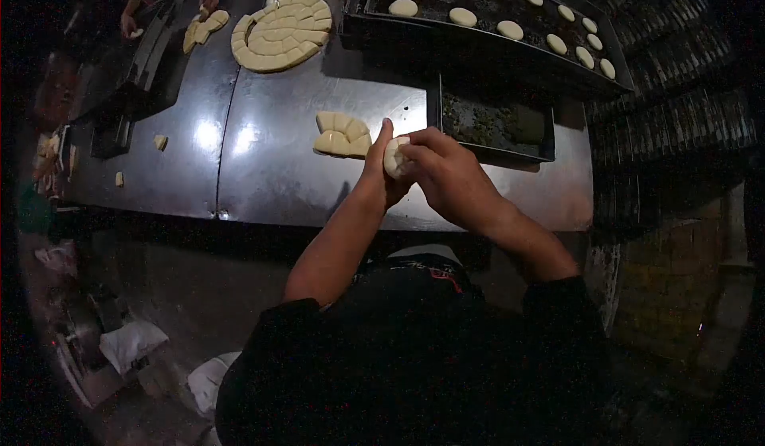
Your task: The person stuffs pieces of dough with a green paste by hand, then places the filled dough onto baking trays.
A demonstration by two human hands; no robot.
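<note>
Holding dough piece [394,160] over metal table [279,139]

Cradling it in left hand [384,176], long axis pointing away from body—thumb raised, finger opening unclear (mostly hidden). Pressing its side with curled, nearly closed fingers of right hand [450,176], forearm angled inward.

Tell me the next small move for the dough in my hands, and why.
Probably press the folds of the dough together with the right hand: the piece looks creased against the left hand, while the rounds on the tray look smoother.

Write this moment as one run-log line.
left hand: holds dough piece | right hand: fingers on it | near: cut dough on metal table | tray: dough rounds
</note>
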